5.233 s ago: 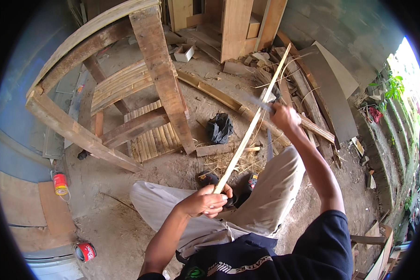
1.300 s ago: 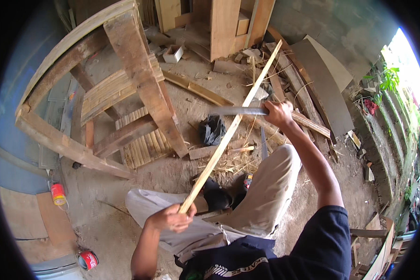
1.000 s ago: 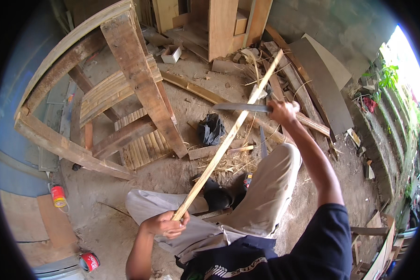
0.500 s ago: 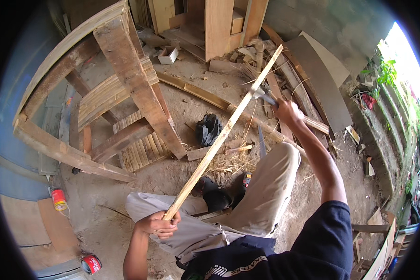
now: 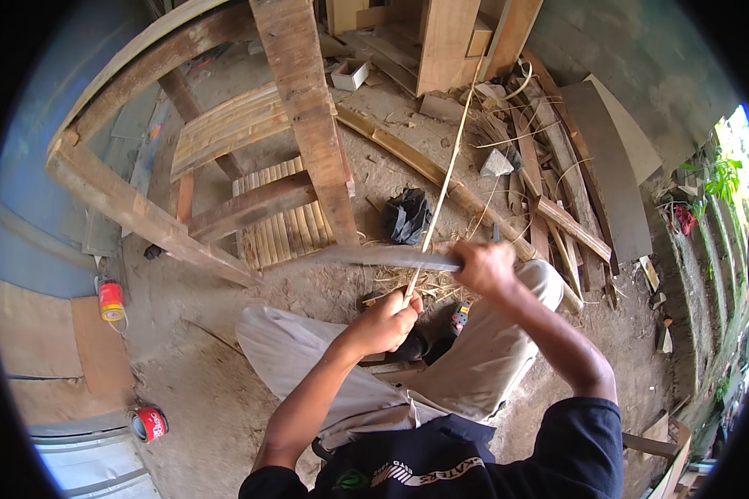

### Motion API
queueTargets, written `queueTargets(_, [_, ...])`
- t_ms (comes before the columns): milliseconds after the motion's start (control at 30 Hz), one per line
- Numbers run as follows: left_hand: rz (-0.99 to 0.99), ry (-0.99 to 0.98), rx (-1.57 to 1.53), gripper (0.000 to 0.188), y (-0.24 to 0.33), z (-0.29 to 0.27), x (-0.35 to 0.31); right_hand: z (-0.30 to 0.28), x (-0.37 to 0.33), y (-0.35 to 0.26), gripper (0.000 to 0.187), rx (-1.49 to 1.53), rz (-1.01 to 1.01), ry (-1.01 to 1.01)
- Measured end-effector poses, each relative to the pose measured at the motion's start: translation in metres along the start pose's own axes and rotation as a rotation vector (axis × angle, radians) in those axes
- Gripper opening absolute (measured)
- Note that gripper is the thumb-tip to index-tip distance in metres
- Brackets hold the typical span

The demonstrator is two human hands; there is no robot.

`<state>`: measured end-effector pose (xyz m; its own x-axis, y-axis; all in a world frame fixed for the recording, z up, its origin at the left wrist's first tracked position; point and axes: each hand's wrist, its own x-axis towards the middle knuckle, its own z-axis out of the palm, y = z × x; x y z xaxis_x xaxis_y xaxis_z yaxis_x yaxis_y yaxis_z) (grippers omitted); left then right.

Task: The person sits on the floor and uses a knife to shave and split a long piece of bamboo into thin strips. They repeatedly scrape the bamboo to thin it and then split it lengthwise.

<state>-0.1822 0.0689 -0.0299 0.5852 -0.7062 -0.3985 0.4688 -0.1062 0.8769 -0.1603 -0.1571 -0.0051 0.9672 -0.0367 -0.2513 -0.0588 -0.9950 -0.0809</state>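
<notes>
My left hand (image 5: 385,323) is closed around the near end of a long, thin bamboo strip (image 5: 443,191), which points away from me over the ground. A long-bladed knife (image 5: 391,257) is gripped in my right hand (image 5: 484,268), just to the right of the strip. Its blade lies sideways across the strip, a little beyond my left fingers, with the tip toward the left and blurred by motion. Whether the edge touches the strip I cannot tell. Pale shavings (image 5: 441,287) lie on the ground beneath.
To the left stands a large wooden frame (image 5: 295,100) with a bamboo-slat panel (image 5: 233,129). Beyond my feet are a black plastic bag (image 5: 406,218) and a bamboo pole (image 5: 391,150). Scrap wood (image 5: 572,226) is piled at the right. A red tin (image 5: 148,424) sits at lower left.
My left hand has risen and shifted right, and the strip now stands steeper and shows a narrower side. My right hand has drawn the knife back from the far part toward my left hand.
</notes>
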Motion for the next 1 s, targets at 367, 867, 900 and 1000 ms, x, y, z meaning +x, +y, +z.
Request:
queueTargets(367, [0.284,0.246,0.491,0.015,0.007,0.003,0.026,0.018,-0.002,0.012,0.015,0.067,-0.136,0.408])
queueTargets(867, [0.015,-0.105,-0.172,0.008,0.012,0.010,-0.005,-0.009,0.033,0.025,0.019,0.112,0.101,0.392])
queueTargets(900, [0.019,-0.090,-0.092,0.007,0.011,0.010,-0.006,-0.011,0.036,0.031,0.022,0.230,0.274,0.341])
queueTargets(1000, [0.007,-0.131,-0.163,0.008,0.008,0.011,-0.011,-0.005,0.045,0.047,0.022,0.130,0.055,0.391])
